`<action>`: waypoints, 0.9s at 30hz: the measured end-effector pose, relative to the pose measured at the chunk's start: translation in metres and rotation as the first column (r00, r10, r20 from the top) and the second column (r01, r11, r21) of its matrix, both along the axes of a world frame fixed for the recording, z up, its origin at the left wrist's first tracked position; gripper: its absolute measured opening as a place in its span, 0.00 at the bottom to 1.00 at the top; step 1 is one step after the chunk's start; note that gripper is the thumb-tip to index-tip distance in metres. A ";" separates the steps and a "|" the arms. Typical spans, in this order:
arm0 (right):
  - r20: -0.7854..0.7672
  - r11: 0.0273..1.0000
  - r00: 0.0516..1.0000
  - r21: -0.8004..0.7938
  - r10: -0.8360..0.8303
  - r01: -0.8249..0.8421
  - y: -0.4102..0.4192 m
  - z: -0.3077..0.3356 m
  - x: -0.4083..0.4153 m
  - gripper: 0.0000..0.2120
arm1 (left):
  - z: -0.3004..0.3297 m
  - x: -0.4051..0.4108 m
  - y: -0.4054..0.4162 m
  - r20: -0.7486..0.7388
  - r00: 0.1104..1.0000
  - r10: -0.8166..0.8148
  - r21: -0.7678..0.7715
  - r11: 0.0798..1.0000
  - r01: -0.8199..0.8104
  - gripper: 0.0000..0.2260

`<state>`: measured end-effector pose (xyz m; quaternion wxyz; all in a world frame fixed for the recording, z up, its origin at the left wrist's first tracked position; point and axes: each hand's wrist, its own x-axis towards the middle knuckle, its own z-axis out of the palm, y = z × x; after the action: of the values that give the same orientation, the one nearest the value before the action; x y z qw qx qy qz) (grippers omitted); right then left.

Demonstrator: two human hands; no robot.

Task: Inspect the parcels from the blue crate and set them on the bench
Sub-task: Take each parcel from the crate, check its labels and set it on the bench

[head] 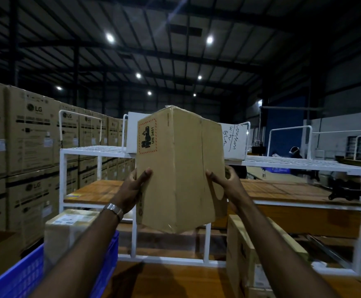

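We hold a brown cardboard parcel (175, 168) raised over the wooden worktop (282, 190), our left hand (132, 188) gripping its left face, our right hand (226, 186) gripping its right face, blue crate (24, 274) lower left, another parcel (67, 229) inside

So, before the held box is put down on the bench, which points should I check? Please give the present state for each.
1. Both hands hold the cardboard box: ok. The left hand grips its left edge, the right hand its right edge.
2. Box clear of surfaces: ok, it is lifted in the air, tilted.
3. UN 3481 label readable: ok, it faces the camera.
4. Box undamaged: cannot tell. A crease runs down the right face; back and bottom are hidden.
5. Free place on the wooden bench: ok, bare wood shows behind the box.
6. Parcels left in the blue crate: not ok, one parcel remains.
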<state>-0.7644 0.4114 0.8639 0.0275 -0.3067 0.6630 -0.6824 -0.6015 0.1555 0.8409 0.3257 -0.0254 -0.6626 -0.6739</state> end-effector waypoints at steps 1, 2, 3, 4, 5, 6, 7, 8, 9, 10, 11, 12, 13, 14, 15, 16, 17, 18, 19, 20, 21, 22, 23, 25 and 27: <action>0.016 0.999 1.000 -0.030 -0.017 0.017 0.000 -0.001 0.002 0.60 | 0.000 -0.003 -0.001 -0.005 0.995 0.097 -0.063 0.993 -0.098 0.41; 0.023 0.998 0.999 -0.057 -0.039 0.040 0.000 -0.004 0.000 0.55 | 0.001 -0.005 -0.001 -0.022 0.981 0.192 -0.135 0.972 -0.193 0.31; 0.019 0.995 0.997 -0.073 -0.074 0.075 -0.001 -0.008 -0.002 0.51 | 0.000 -0.008 -0.002 -0.032 0.957 0.288 -0.199 0.937 -0.288 0.26; 0.009 0.991 0.995 -0.086 -0.098 0.098 -0.003 -0.012 -0.004 0.49 | -0.002 -0.012 -0.005 -0.037 0.933 0.358 -0.247 0.901 -0.356 0.25; -0.004 0.990 0.994 -0.095 -0.109 0.108 -0.005 -0.016 -0.003 0.46 | -0.001 -0.014 -0.003 -0.027 0.915 0.403 -0.271 0.878 -0.395 0.29; -0.010 0.988 0.993 -0.104 -0.115 0.114 -0.007 -0.018 -0.003 0.44 | -0.002 -0.017 -0.003 -0.012 0.907 0.421 -0.275 0.871 -0.408 0.33; -0.021 0.987 0.993 -0.109 -0.119 0.116 -0.009 -0.019 -0.002 0.42 | 0.000 -0.017 0.001 0.010 0.915 0.403 -0.274 0.881 -0.385 0.34; -0.034 0.986 0.992 -0.117 -0.124 0.120 -0.011 -0.019 -0.001 0.41 | 0.001 -0.016 0.006 0.034 0.940 0.339 -0.238 0.916 -0.322 0.31; -0.058 0.984 0.989 -0.123 -0.134 0.126 -0.013 -0.019 -0.001 0.41 | 0.002 -0.014 0.010 0.070 0.971 0.230 -0.187 0.959 -0.214 0.29; -0.087 0.982 0.985 -0.129 -0.148 0.136 -0.013 -0.017 0.001 0.42 | 0.003 -0.015 0.011 0.089 0.988 0.123 -0.153 0.982 -0.109 0.30; -0.121 0.980 0.979 -0.132 -0.163 0.147 -0.012 -0.015 0.003 0.43 | 0.002 -0.016 0.010 0.104 0.992 0.072 -0.167 0.984 -0.054 0.35; -0.149 0.980 0.974 -0.129 -0.170 0.151 -0.012 -0.013 0.005 0.44 | 0.000 -0.017 0.008 0.100 0.993 0.058 -0.199 0.979 -0.038 0.38; -0.171 0.982 0.971 -0.118 -0.169 0.150 -0.011 -0.011 0.007 0.43 | -0.002 -0.020 0.007 0.089 0.993 0.081 -0.240 0.969 -0.057 0.37; -0.186 0.982 0.968 -0.111 -0.169 0.151 -0.011 -0.011 0.007 0.42 | -0.004 -0.023 0.005 0.077 0.988 0.131 -0.270 0.957 -0.106 0.34; -0.201 0.982 0.964 -0.111 -0.176 0.156 -0.011 -0.010 0.008 0.39 | -0.005 -0.026 0.006 0.061 0.981 0.185 -0.290 0.944 -0.160 0.31; -0.208 0.979 0.960 -0.114 -0.189 0.168 -0.012 -0.009 0.008 0.36 | -0.005 -0.029 0.005 0.039 0.973 0.226 -0.297 0.933 -0.204 0.29; -0.212 0.977 0.956 -0.117 -0.202 0.180 -0.013 -0.009 0.008 0.34 | -0.004 -0.029 0.006 0.021 0.971 0.239 -0.296 0.929 -0.222 0.29; -0.216 0.973 0.951 -0.120 -0.220 0.197 -0.015 -0.010 0.008 0.32 | -0.004 -0.031 0.005 0.007 0.973 0.230 -0.287 0.933 -0.218 0.31; -0.224 0.970 0.946 -0.119 -0.235 0.213 -0.016 -0.010 0.008 0.30 | -0.006 -0.033 0.003 0.006 0.975 0.220 -0.275 0.938 -0.210 0.32; -0.231 0.967 0.941 -0.116 -0.249 0.227 -0.018 -0.011 0.009 0.29 | -0.007 -0.036 0.002 0.007 0.979 0.205 -0.258 0.946 -0.196 0.32; -0.246 0.963 0.933 -0.116 -0.264 0.242 -0.018 -0.011 0.009 0.28 | -0.008 -0.038 0.001 0.005 0.981 0.195 -0.247 0.951 -0.188 0.31; -0.263 0.960 0.924 -0.115 -0.277 0.255 -0.018 -0.011 0.009 0.28 | -0.007 -0.040 0.002 0.000 0.982 0.190 -0.230 0.955 -0.185 0.29; -0.280 0.958 0.917 -0.117 -0.284 0.261 -0.018 -0.011 0.009 0.28 | -0.006 -0.040 0.004 -0.003 0.982 0.189 -0.221 0.958 -0.185 0.27; -0.295 0.959 0.913 -0.111 -0.282 0.261 -0.017 -0.012 0.008 0.28 | -0.003 -0.041 0.007 -0.006 0.978 0.210 -0.220 0.953 -0.206 0.25; -0.297 0.963 0.916 -0.090 -0.270 0.255 -0.015 -0.012 0.008 0.26 | -0.001 -0.042 0.008 -0.023 0.963 0.268 -0.215 0.939 -0.267 0.23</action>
<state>-0.7566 0.3959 0.8517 -0.1750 -0.3176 0.6772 -0.6403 -0.6435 0.1634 0.8400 0.4072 0.0321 -0.7303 -0.5475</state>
